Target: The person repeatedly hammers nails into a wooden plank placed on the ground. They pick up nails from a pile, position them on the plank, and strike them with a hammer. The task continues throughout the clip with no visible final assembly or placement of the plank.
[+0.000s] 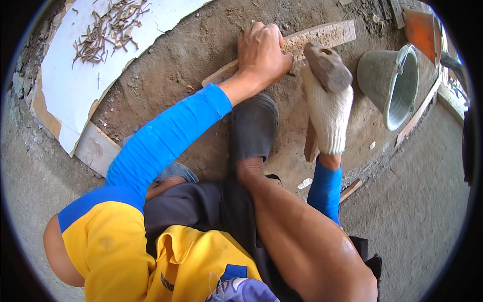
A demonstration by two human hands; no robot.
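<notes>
My bare left hand (pixel 263 54) is closed on a rough wooden board (pixel 320 36) that lies on the dirt ahead of my foot. Close by on the right, my right hand (pixel 326 94), in a knitted glove with a grey-brown stained front, is wrapped around a tool with a wooden handle (pixel 311 142). The handle sticks out below the glove; the tool's head cannot be made out clearly. The board passes behind my left hand and extends to both sides of it. What lies between the board and the glove is partly hidden.
A pale bucket (pixel 377 75) lies on its side at the right, with an orange container (pixel 420 34) beyond it. Rusty nails or similar thin pieces (pixel 109 34) are heaped on a white sheet (pixel 60 79) at upper left. My dark shoe (pixel 253 128) stands below the board.
</notes>
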